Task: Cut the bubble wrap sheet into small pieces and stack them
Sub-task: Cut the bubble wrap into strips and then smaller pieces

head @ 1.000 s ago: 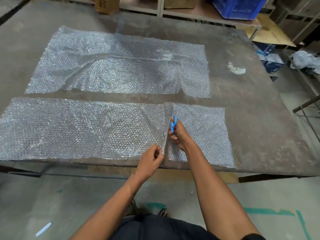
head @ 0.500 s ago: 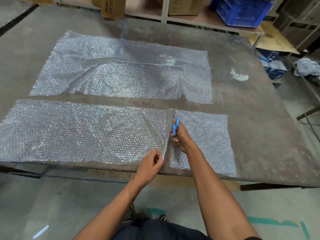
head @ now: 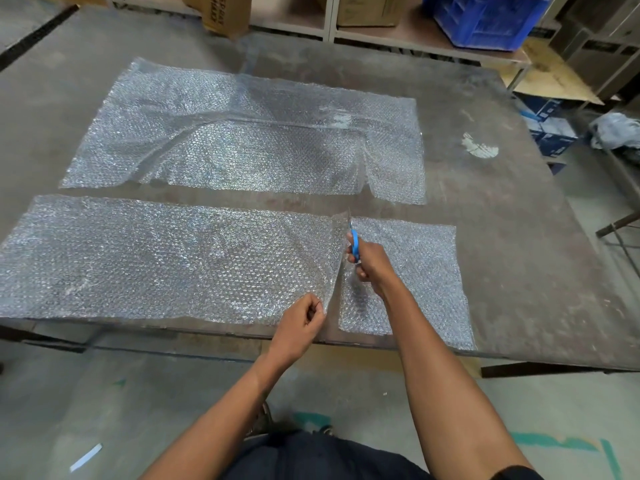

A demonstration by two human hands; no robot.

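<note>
Right hand (head: 372,266) grips scissors (head: 354,242), left hand (head: 301,325) pinches the light, floppy bubble wrap strip (head: 166,258) just beside the cut; likely best held there, taut.

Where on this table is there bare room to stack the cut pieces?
The widest bare patch is the table's right side, between both bubble wrap sheets and the right edge, below the white smear. A narrow strip runs between the far sheet and near strip. Left and centre are covered.
</note>
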